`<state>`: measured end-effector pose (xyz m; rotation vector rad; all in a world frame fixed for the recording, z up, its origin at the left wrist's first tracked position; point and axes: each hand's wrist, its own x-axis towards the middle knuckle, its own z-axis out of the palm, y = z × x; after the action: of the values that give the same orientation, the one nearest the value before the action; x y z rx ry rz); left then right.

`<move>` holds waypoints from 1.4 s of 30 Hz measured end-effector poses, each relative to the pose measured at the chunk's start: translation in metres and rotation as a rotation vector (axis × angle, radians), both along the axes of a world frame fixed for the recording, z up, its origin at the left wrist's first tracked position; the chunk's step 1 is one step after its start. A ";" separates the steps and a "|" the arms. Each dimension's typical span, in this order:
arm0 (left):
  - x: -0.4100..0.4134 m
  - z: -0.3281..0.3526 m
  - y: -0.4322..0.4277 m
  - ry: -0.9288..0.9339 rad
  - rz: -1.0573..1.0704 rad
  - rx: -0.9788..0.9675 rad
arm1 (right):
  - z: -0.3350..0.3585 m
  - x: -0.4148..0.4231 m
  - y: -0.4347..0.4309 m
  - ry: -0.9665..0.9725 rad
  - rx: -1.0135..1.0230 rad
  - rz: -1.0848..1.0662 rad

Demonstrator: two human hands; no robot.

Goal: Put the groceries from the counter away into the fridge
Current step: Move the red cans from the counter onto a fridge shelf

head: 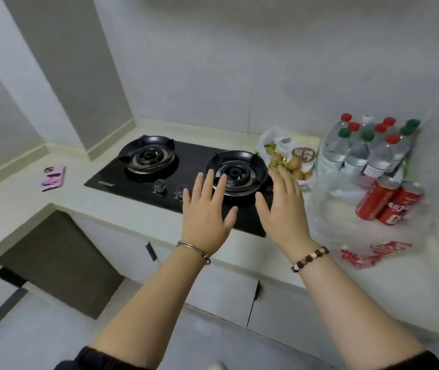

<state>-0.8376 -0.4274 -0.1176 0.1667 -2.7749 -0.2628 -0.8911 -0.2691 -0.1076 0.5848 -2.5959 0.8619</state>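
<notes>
Both hands were out over the desk [101,209], palms down, fingers straight and spread, holding nothing. The left hand [207,209] hovered over the front edge of the black gas hob [194,153], near the knobs [170,189]. The right hand [283,206] was over the hob's right burner [233,173], fingertips toward the eggs [297,166].

The groceries all sat on the desk right of the hob:
- eggs in a white plastic bag [274,136], just beside the right burner, gold-wrapped bits next to them
- shrink-wrapped pack of water bottles [359,150] against the back wall, red and green caps
- two red cola cans [389,200] lying side by side in front of the bottles, probably inside the clear bag [327,206]; blur made it hard to tell
- red-printed wrapper [373,252] near the front edge

A pink flat item [52,177] lay on the desk well left of the hob. There was a metal bangle [194,251] on the left wrist and a bead bracelet [310,259] on the right.
</notes>
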 end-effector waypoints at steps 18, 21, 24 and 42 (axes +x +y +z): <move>-0.220 -0.035 0.184 -0.094 -0.599 0.243 | -0.023 -0.142 0.204 -0.082 -0.001 -0.590; -0.249 -0.042 0.225 -0.195 -0.626 0.422 | -0.027 -0.168 0.240 -0.186 -0.024 -0.668; -0.273 -0.047 0.266 -0.353 -0.603 0.624 | -0.033 -0.192 0.267 -0.271 -0.016 -0.674; -0.346 -0.087 0.332 -0.609 -0.585 0.709 | -0.057 -0.247 0.313 -0.647 0.249 -0.556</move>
<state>-1.1837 -0.0949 -0.2041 -0.4860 -3.0969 -1.5669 -1.1379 0.0438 -0.1642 -0.4424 -3.2051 0.6019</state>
